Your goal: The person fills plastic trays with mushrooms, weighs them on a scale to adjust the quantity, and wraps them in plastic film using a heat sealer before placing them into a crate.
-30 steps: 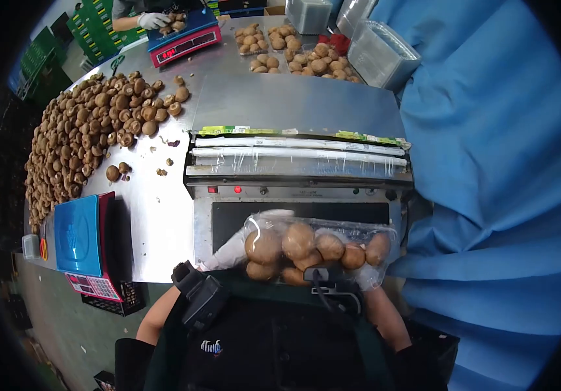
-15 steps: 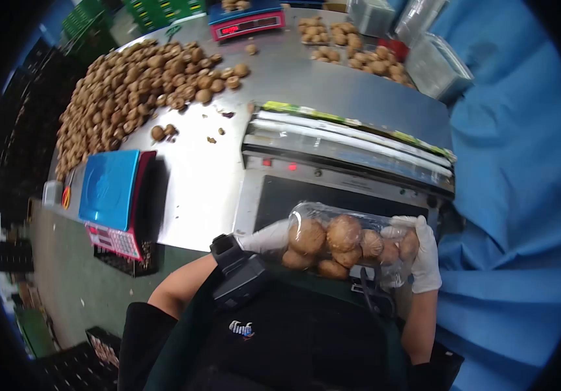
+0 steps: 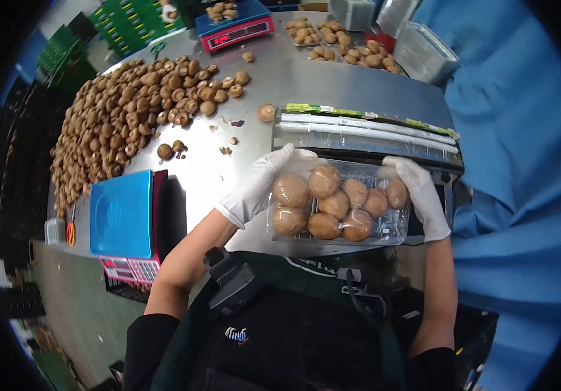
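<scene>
A clear plastic tray of brown mushrooms point(image 3: 339, 202), covered in film, is held flat between both my white-gloved hands. My left hand point(image 3: 259, 182) grips its left end and my right hand point(image 3: 417, 195) grips its right end. The tray hovers over the front plate of the steel film-wrapping machine point(image 3: 359, 98), just in front of the film roll point(image 3: 365, 133).
A big heap of loose mushrooms point(image 3: 114, 124) covers the steel table at left. A blue scale point(image 3: 124, 218) sits near my left arm, another scale point(image 3: 231, 26) with mushrooms at the far edge. Filled trays point(image 3: 339, 42) and empty clear trays point(image 3: 424, 55) lie behind the machine. Blue sheeting hangs at right.
Both hands have lifted the mushroom tray from close to my body up and forward over the wrapping machine. It now lies flat with its top facing up.
</scene>
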Motion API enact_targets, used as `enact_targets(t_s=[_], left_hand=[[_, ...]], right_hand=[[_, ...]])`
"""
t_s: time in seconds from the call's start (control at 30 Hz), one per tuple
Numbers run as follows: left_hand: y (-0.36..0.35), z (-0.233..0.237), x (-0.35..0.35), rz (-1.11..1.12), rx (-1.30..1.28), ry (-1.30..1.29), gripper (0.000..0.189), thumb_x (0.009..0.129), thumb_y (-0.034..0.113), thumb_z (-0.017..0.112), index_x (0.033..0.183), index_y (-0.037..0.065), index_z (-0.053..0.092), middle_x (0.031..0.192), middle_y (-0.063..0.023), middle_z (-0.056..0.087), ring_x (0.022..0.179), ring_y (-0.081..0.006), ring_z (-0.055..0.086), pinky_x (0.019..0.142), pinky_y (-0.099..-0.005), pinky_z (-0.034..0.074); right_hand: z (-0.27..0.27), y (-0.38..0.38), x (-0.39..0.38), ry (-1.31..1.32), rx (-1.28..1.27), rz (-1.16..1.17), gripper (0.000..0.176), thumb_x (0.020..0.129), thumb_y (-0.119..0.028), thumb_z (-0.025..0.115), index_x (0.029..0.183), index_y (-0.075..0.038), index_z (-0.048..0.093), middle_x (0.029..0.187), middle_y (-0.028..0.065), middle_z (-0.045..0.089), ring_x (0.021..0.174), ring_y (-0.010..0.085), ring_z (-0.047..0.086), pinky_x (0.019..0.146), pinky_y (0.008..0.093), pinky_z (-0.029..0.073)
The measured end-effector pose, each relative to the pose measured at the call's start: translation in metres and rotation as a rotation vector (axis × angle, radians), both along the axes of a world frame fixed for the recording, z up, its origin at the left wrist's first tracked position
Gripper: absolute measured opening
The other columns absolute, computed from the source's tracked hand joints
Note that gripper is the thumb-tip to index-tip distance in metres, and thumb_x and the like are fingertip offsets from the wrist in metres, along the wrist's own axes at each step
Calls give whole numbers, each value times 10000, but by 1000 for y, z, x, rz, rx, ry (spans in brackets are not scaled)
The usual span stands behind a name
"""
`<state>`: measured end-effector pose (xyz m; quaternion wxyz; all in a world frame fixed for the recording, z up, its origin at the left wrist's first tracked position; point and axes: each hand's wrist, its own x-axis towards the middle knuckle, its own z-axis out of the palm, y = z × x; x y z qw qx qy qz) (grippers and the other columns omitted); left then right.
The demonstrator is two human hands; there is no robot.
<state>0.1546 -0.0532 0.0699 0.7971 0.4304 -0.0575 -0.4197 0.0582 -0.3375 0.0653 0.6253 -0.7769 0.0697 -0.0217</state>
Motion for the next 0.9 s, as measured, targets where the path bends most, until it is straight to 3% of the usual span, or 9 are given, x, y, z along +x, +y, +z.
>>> enact_targets(t_s=[0.07,0.23,0.33,0.5,0.53,0.57,0.67,0.8,0.9], left_hand=[[10,2,8,-56,-13,20,429,932,349,443,1117,-30,526,1100,-167,573,1007,-227,574,872,-359,488],[-12,3,18,-327,-65,-116,404,937,347,430,1106,-6,528,1098,-156,577,1007,-235,571,854,-358,489],[-47,22,0,-446,-172,-77,428,950,355,391,1163,-6,478,1160,-174,541,1056,-255,546,913,-376,453],[-95,46,-48,-504,-242,-372,573,937,427,386,1289,-25,382,1302,-178,438,1174,-247,458,993,-345,363],[-104,37,-55,-539,-322,-384,539,934,418,399,1272,-1,417,1320,-153,430,1205,-245,432,1019,-364,326],[-108,28,-61,-567,-280,-442,516,932,411,407,1257,11,438,1322,-141,433,1215,-243,424,1023,-371,315],[-115,1,-91,-635,-77,-483,404,924,369,450,1149,45,540,1264,-113,502,1195,-223,449,1014,-370,322],[-127,-31,-145,-734,88,-386,313,929,293,462,1056,38,591,1157,-115,580,1099,-215,532,962,-352,385],[-139,-43,-179,-855,138,-401,307,933,286,454,1039,34,593,1112,-130,602,1043,-220,570,915,-342,424]], right_hand=[[28,14,2,-63,-171,-176,269,891,-207,567,1046,12,586,947,70,629,882,108,577,800,238,460],[92,83,-11,115,-727,208,430,837,-395,570,1023,-11,618,922,141,657,856,220,627,758,310,477],[102,78,-41,261,-461,131,535,845,-504,520,965,3,640,866,150,652,774,217,592,747,304,457],[144,45,-163,286,-422,-374,481,856,-439,542,1055,-9,625,1023,62,636,928,137,559,859,264,423],[154,43,-200,238,-188,-551,490,869,-439,524,1092,-10,604,1051,59,619,941,138,558,858,257,425],[148,28,-242,177,-338,-720,506,885,-458,487,1114,-18,586,1038,67,613,946,134,557,840,254,437],[155,42,-357,15,-18,-1231,576,909,-485,416,1244,-19,459,1120,88,558,970,145,549,847,264,445],[94,62,-514,-67,145,-1500,590,938,-484,311,1301,-28,397,1202,102,515,1101,190,491,957,294,382],[55,90,-594,-36,411,-1770,544,920,-488,383,1243,-61,477,1144,101,560,1010,187,561,866,323,463]])
